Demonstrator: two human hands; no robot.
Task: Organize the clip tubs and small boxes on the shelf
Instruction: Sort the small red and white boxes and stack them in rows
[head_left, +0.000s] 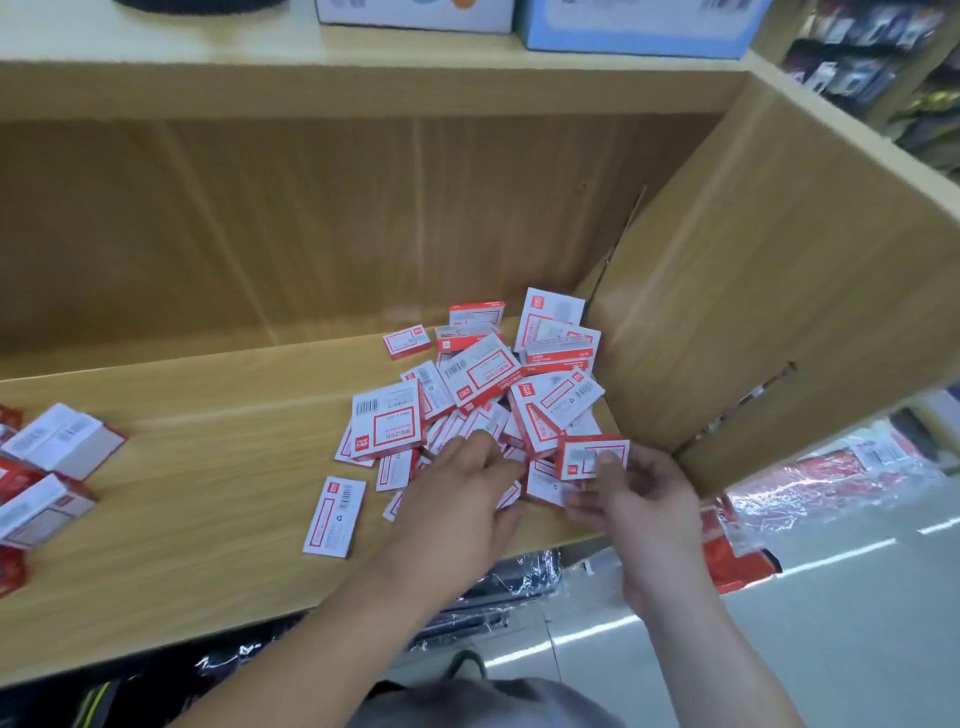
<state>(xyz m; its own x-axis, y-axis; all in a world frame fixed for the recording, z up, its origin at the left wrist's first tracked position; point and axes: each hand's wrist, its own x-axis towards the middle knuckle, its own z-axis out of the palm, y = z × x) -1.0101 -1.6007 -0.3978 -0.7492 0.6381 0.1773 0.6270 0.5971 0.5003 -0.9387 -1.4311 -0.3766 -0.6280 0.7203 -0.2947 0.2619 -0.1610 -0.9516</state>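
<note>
A wooden shelf (208, 467) carries a loose pile of small red-and-white boxes (483, 374) in its right corner, against the side panel (753, 312); they point every way. The right hand (639, 499) pinches one small box (592, 457) between thumb and fingers at the pile's near right edge, its long axis running left to right, printed face up. The left hand (467, 483) lies on the pile, fingers bent (whether its grip holds anything cannot be told). A lone box (334, 517) lies flat to the left, long axis near to far. Larger boxes (57, 447) sit far left.
</note>
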